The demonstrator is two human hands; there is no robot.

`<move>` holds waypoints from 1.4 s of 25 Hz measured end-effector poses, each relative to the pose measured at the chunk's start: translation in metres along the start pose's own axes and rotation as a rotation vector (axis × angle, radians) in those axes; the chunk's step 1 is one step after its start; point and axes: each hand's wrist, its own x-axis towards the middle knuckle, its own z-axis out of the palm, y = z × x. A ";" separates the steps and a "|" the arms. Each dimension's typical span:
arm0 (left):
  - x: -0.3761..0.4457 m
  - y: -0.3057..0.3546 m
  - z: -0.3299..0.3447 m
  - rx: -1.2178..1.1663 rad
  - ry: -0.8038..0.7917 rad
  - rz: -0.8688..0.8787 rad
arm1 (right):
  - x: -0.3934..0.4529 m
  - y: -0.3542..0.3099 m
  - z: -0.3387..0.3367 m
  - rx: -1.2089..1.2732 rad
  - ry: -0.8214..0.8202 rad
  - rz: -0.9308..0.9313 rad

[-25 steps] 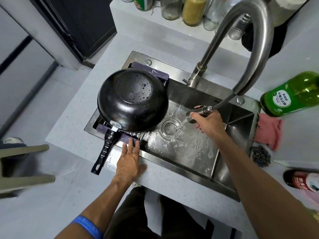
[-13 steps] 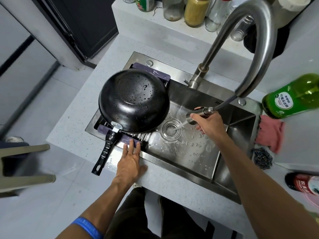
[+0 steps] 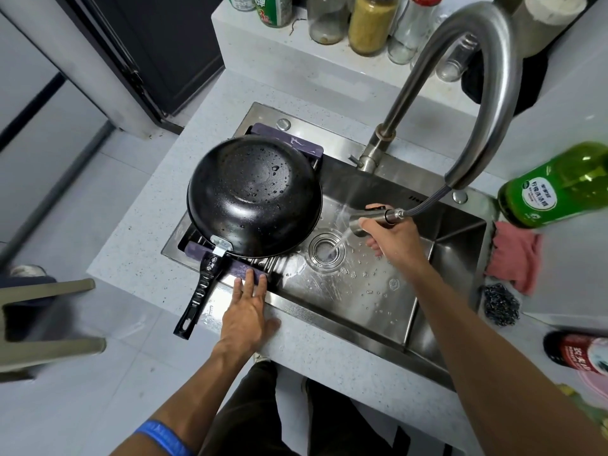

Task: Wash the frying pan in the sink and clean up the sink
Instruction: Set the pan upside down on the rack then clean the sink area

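Sink (image 3: pixel 368 307) set in surface (image 3: pixel 148 258), wet. Frying pan (image 3: pixel 255 195) upside down on rack (image 3: pixel 243 269) over sink's left part. Right hand (image 3: pixel 391 236) grasps spray head (image 3: pixel 370 220), water hitting drain (image 3: pixel 327 250). Left hand (image 3: pixel 246 312) flat, fingers straight, on sink's front rim.

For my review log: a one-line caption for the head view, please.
Right hand sprays the drain with the pull-out sprayer; left hand rests on the sink rim beside the upturned pan.

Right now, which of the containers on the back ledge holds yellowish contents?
The jar in the middle of the row, filled with yellowish material; the glass bottles on either side of it look clear and empty.
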 end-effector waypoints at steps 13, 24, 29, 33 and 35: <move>0.005 -0.005 0.007 -0.052 0.057 0.019 | 0.030 0.014 -0.077 -0.594 0.249 -0.076; 0.004 -0.003 0.005 -0.047 0.053 -0.005 | -0.010 0.016 -0.085 -0.771 -0.020 0.076; 0.001 -0.001 0.003 -0.045 0.050 -0.006 | -0.021 0.015 -0.033 -0.278 -0.026 0.109; 0.003 -0.005 0.006 -0.056 0.062 -0.004 | -0.011 0.014 -0.010 -0.060 0.059 0.093; 0.003 -0.006 0.007 -0.065 0.068 0.000 | -0.007 0.014 -0.009 -0.056 0.061 0.093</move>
